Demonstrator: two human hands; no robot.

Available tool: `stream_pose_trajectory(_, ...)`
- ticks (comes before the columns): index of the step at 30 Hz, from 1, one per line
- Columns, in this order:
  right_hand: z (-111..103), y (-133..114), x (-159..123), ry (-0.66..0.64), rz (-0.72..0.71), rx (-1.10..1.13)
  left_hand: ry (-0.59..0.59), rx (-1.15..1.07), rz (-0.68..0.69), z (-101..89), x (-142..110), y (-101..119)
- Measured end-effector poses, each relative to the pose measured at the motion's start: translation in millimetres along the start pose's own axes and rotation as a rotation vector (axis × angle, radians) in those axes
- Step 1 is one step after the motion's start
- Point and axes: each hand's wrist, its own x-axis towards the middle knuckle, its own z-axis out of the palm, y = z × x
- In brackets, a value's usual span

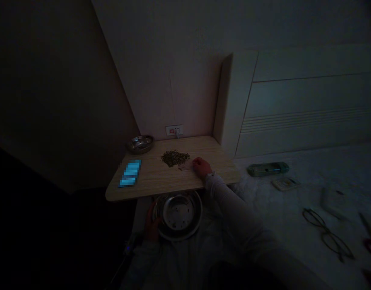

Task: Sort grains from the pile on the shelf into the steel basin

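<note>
My left hand [151,222] grips the left rim of a round metal bowl [199,213] below the front edge of the small wooden table [155,183]. A few small dark bits lie in the bowl. Over the tabletop, my right hand [201,166] has its fingers curled together just right of a flat pile of small dark grains [172,158]. What those fingers pinch, if anything, is too dim to make out. Some loose grains are scattered between the pile and this hand.
A second metal bowl [140,150] stands at the table's back left, with a lit phone [130,173] in front. Behind is a wall socket [174,130] with a plug. On the bed at right lie a greenish case [267,169], a small pale device [285,184] and eyeglasses [326,231].
</note>
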Motion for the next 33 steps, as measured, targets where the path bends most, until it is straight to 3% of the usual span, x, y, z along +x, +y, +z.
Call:
stream_pose_trajectory(18, -2.1, -1.3, -7.4, -0.098, -0.003, 0.228, -0.002, -0.017, 0.010, -1.6, 2.1, -0.2)
stream_pose_trajectory(24, -5.5, 0.5, -10.5, 0.002, 0.045, 0.204, -0.001, 0.008, -0.049, -4.3, 4.0, -1.9)
stream_pose_trajectory(28, -13.5, 6.2, -15.5, 0.111, 0.101, 0.149, -0.071, -0.025, -0.096, -5.5, 5.0, -2.9)
stream_pose_trajectory(33, -28.6, 11.2, -30.2, 0.131, 0.100, 0.062, 0.009, -0.063, -0.067, -1.2, 1.0, 2.1)
